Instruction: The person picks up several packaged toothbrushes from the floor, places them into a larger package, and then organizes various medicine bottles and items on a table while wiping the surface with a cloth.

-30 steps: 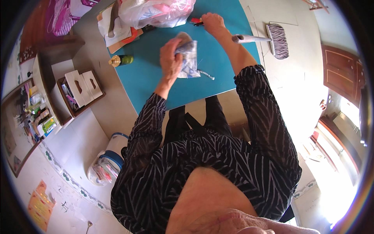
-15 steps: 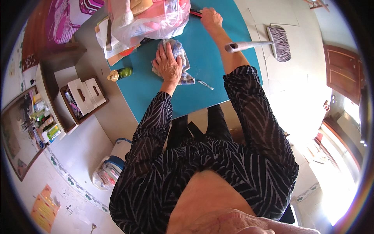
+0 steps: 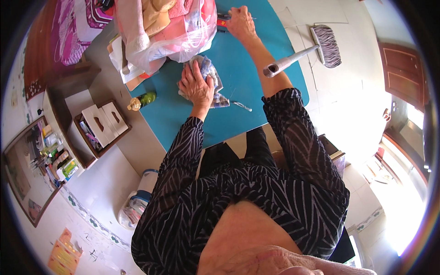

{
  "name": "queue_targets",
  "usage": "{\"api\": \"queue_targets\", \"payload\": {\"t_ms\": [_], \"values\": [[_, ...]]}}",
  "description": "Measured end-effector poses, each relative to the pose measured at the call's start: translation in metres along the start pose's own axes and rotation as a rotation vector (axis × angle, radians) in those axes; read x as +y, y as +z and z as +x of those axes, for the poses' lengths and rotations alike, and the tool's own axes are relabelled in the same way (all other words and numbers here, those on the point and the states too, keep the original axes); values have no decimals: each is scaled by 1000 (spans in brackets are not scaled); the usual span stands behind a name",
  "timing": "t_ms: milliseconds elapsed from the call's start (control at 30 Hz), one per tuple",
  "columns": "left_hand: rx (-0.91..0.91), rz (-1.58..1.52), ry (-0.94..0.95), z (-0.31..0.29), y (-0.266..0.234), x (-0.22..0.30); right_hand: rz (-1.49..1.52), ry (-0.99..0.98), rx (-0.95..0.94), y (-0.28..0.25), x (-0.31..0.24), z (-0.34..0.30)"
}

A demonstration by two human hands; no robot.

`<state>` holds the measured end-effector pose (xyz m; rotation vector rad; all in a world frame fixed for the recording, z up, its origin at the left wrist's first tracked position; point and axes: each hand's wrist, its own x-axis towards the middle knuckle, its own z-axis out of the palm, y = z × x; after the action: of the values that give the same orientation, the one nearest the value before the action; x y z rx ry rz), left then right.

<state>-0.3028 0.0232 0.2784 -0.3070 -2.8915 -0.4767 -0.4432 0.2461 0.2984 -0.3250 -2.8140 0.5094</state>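
Observation:
My left hand lies with fingers stretched out on a crumpled blue-and-white patterned cloth on the blue-green tabletop. Farther off to the right, my right hand is curled over a slim red-and-black tool. My fingers cover most of that tool, so its kind does not show. A small clear-and-white slender item lies right of the cloth. Beyond my left hand stands a clear plastic bag filled with pink and tan cloth items.
A green bottle with a gold cap lies at the table's left edge, near papers. An open drawer is at the left. A mop extends beside my right forearm, its handle end close to it.
The view has shifted a little, so the bag and cloth appear lower. My right hand has moved slightly left and farther away along the red-and-black tool. My left hand stays on the cloth.

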Motion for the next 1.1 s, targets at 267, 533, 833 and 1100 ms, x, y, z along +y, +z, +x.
{"api": "queue_targets", "payload": {"t_ms": [267,533,833,1100], "values": [[-2,6,4,-2,-4,0,-74,-27,92,22,11,20],[40,46,44,-4,9,-3,302,-225,-103,-50,3,-156],[9,-32,85,-7,3,1,15,-309,-331,-77,-7,-295],[-84,-112,241,-28,6,69,461,102,-325,-93,7,-305]]}}
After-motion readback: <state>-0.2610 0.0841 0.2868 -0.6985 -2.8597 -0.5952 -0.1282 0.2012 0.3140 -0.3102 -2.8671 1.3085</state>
